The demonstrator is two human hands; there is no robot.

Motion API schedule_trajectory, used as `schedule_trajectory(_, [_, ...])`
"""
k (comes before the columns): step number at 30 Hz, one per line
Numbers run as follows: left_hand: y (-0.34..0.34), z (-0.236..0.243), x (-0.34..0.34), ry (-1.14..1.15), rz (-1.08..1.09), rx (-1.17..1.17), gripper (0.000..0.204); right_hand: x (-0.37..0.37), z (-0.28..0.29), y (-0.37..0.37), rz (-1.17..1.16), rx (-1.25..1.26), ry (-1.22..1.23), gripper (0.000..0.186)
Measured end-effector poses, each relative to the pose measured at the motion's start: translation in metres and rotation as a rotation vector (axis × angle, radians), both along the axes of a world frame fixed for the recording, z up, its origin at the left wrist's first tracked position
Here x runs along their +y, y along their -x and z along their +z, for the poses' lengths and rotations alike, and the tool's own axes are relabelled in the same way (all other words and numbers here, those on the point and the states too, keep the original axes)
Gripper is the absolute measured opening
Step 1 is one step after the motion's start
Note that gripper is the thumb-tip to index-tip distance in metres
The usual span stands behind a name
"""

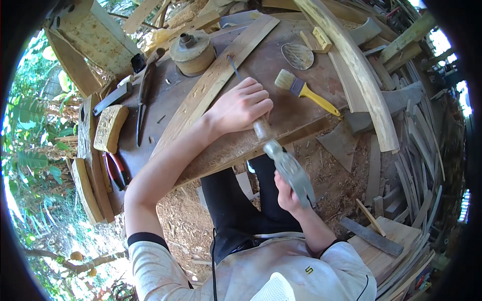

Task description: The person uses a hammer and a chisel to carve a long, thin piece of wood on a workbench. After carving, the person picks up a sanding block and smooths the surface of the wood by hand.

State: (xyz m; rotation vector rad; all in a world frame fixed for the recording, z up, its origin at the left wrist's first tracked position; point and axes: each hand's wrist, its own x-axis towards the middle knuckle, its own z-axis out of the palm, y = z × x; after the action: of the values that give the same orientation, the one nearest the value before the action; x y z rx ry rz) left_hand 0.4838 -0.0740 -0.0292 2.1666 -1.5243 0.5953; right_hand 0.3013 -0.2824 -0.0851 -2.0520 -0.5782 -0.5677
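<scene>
– What lies across the tabletop [169, 97]?
– The board [203, 93]. The left hand [246, 103] has its grip clasped around the chisel [261, 129], tip at the board.
– And the hammer [287, 168]?
– The right hand [287, 194] grasps it; for a good blow, it should meet the chisel squarely.

Brown-topped wooden workbench [170, 103]. Directly on it: long light-brown plank [246, 42] with cut holes, lying diagonally; squat round tan drum [192, 59] with dark knob, just beside plank; yellow-handled paintbrush [314, 96] and speckled grey-brown oval piece [297, 56] right; red-and-black-handled pliers [119, 168], slim dark wooden-handled tool [144, 93] left.
</scene>
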Motion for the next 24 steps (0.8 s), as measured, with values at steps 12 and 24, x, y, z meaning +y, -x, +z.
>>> schedule_trajectory(12, [-0.001, 0.002, 0.0, 0.457, 0.073, -0.006, 0.029, -0.013, -0.02, 0.025, 0.074, 0.503, -0.39, 0.009])
schedule_trajectory(24, [-0.004, 0.004, -0.002, 0.444, 0.059, 0.004, 0.029, 0.015, 0.015, -0.01, 0.11, -0.003, -0.064, 0.004])
